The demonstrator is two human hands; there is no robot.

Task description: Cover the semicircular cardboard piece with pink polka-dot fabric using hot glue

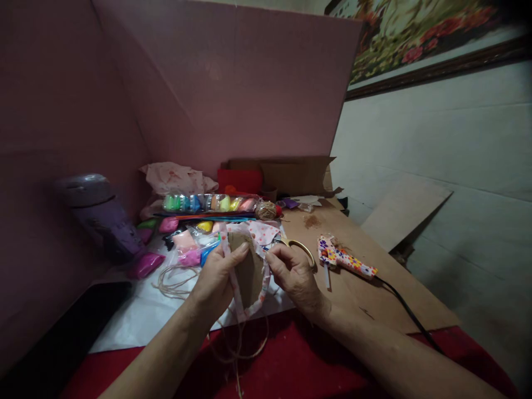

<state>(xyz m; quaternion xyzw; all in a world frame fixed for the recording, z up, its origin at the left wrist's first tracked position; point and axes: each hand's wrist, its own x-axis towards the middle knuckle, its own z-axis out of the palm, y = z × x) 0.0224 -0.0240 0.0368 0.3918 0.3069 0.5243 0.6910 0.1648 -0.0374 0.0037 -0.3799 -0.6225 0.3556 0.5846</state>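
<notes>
My left hand point(216, 277) grips the left side of a piece of brown cardboard point(248, 277), its thumb lying on the face. Cloth with pink and orange dots point(265, 285) is folded around the cardboard's edge. At the upper right edge, my right hand point(297, 277) pinches the cloth between thumb and fingers. Thin twine point(236, 354) hangs in loops below the piece. Just behind my right hand lie scissors with gold handles point(306, 247), partly hidden by the hand.
A flowered glue gun point(347, 260) with a black cord lies on brown cardboard at right. Colourful clay packs point(210, 203), a twine ball point(266, 210) and crumpled cloth point(177, 178) sit behind. A purple bottle point(102, 216) stands left, near a dark flat object point(89, 316).
</notes>
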